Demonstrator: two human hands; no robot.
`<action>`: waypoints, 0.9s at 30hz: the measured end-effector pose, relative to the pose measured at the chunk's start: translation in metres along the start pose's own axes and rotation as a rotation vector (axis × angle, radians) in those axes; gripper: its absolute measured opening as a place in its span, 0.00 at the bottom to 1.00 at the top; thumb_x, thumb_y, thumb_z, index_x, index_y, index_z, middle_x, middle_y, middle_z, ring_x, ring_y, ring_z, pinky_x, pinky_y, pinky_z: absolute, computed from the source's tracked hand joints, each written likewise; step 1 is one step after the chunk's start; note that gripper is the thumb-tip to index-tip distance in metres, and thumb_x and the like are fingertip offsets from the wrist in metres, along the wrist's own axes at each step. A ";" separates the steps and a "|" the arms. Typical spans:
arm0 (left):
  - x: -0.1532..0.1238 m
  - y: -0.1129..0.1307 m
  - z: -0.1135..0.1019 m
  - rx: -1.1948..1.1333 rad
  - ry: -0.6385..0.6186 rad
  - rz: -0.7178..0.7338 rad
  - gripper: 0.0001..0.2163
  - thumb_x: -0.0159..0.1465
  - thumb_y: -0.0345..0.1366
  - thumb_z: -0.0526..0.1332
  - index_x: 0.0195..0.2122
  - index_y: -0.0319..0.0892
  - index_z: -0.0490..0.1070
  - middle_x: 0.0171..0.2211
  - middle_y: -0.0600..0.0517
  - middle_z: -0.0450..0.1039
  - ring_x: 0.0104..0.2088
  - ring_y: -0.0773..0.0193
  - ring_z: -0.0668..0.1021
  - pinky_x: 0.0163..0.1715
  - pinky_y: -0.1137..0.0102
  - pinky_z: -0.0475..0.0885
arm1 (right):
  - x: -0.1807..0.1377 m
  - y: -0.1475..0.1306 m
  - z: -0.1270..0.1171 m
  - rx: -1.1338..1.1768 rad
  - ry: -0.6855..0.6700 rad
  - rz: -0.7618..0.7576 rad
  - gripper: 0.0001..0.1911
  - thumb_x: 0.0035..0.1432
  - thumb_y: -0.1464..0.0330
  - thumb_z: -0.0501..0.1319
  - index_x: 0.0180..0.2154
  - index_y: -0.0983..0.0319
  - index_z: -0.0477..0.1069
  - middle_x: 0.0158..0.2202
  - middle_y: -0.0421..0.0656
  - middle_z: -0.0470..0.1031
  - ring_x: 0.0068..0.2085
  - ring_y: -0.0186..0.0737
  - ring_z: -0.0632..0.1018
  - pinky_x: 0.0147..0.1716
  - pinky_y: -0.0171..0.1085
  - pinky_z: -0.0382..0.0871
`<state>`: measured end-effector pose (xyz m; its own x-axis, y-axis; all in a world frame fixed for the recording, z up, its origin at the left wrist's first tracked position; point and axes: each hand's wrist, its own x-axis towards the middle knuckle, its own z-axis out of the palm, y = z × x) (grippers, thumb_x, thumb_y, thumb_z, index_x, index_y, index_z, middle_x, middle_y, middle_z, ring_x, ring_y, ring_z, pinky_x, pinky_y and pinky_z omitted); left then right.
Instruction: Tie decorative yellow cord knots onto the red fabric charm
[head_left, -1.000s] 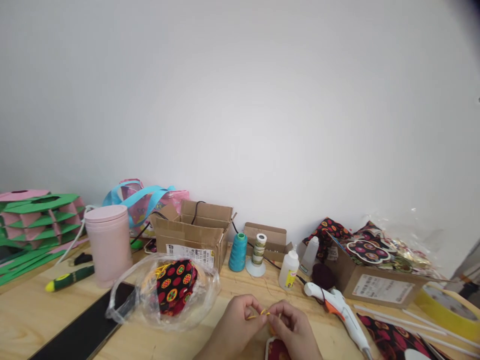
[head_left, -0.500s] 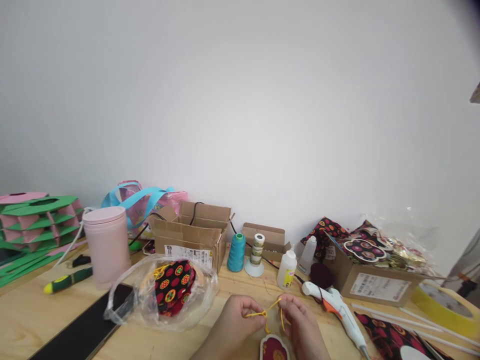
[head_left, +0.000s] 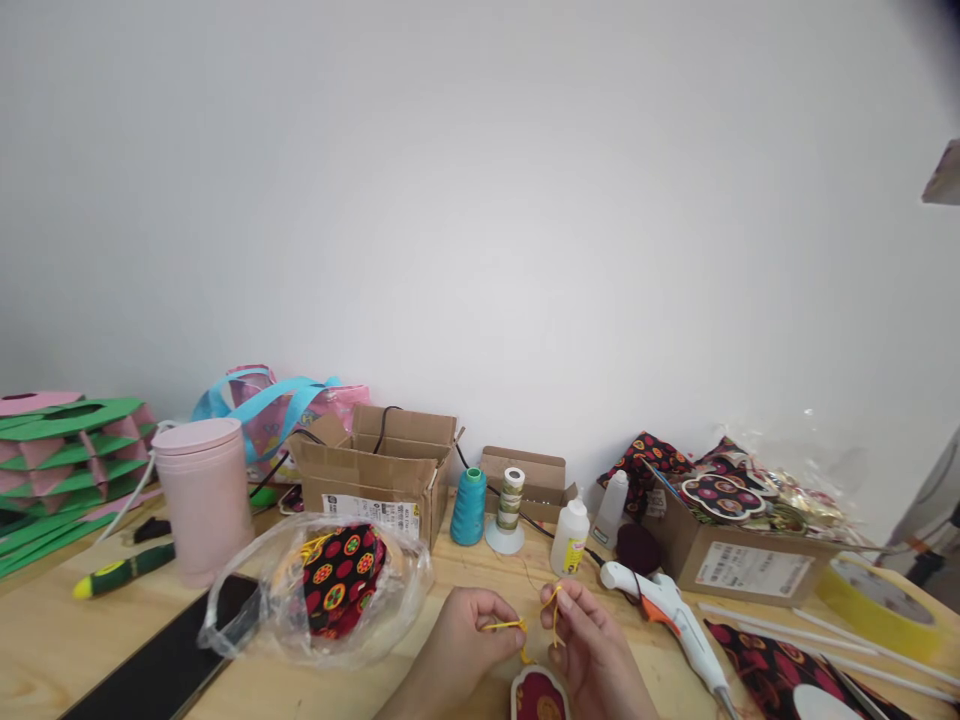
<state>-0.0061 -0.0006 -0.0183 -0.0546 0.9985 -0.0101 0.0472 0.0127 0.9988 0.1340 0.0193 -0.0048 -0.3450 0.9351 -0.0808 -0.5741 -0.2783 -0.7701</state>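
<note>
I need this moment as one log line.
left hand: pinches yellow cord; right hand: holds yellow strand; nearby: red scalloped piece

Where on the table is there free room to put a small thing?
Front left, between the green tool and black slab, is a bare patch. Others: between the plastic bag and left hand, and between the right hand and glue gun. Far right is crowded: box, tape, fabric.

Red plaque (head_left: 540,697), black slab (head_left: 156,662) cut off by bottom edge.
</note>
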 end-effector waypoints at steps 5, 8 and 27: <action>-0.001 0.003 0.002 -0.042 -0.046 0.008 0.10 0.42 0.38 0.63 0.22 0.34 0.71 0.19 0.52 0.71 0.22 0.68 0.69 0.23 0.74 0.60 | 0.001 -0.002 -0.006 0.123 0.123 0.028 0.13 0.36 0.69 0.66 0.27 0.61 0.66 0.27 0.35 0.67 0.26 0.26 0.69 0.19 0.23 0.61; -0.003 0.007 0.002 -0.071 -0.054 0.014 0.11 0.42 0.38 0.64 0.22 0.34 0.71 0.19 0.52 0.71 0.22 0.68 0.69 0.23 0.74 0.60 | 0.001 -0.002 -0.006 0.170 0.102 0.049 0.13 0.36 0.70 0.66 0.28 0.60 0.65 0.27 0.34 0.68 0.26 0.27 0.69 0.19 0.24 0.61; -0.007 0.016 0.003 0.013 0.006 0.019 0.06 0.46 0.31 0.57 0.18 0.34 0.71 0.14 0.56 0.67 0.19 0.70 0.65 0.19 0.75 0.56 | -0.003 0.001 0.002 0.129 -0.067 0.039 0.12 0.34 0.71 0.67 0.24 0.63 0.65 0.18 0.34 0.67 0.21 0.26 0.69 0.23 0.26 0.64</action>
<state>-0.0018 -0.0071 -0.0024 -0.0593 0.9982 0.0088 0.0609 -0.0052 0.9981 0.1332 0.0154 -0.0035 -0.4149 0.9077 -0.0630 -0.6489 -0.3437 -0.6788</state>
